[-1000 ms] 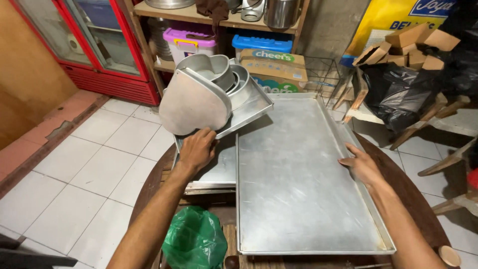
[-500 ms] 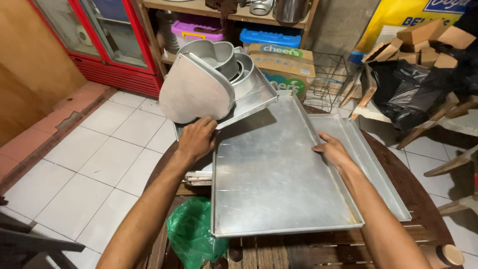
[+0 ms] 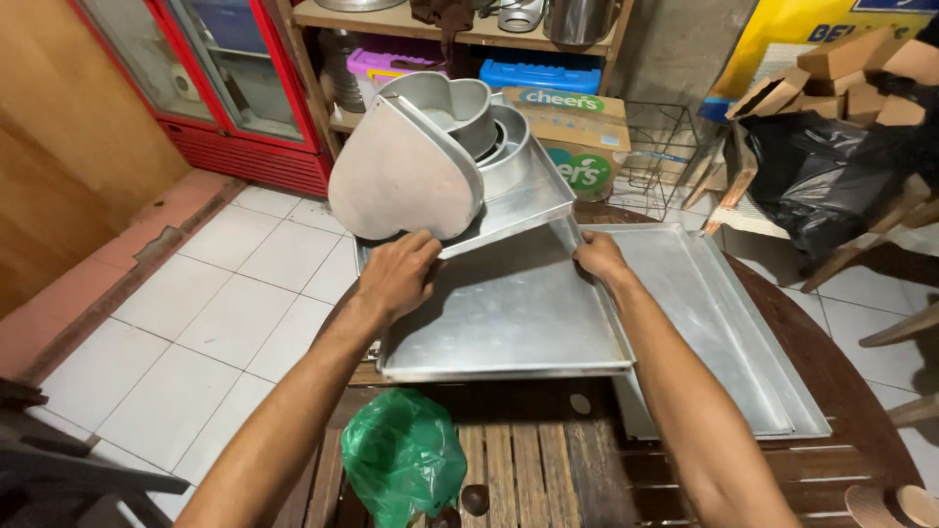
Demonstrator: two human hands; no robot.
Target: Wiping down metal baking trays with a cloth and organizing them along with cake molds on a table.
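Head view: dull grey metal tray [image 3: 499,323].

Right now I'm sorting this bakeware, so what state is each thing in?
Left hand: gripping the tilted tray's near edge.
Right hand: holding the front baking tray's far right corner.
Tilted tray: raised, carrying pans.
Heart-shaped pan: leaning on its side.
Front baking tray: flat, empty.
Right-side trays: stacked flat.
Green bag: crumpled.
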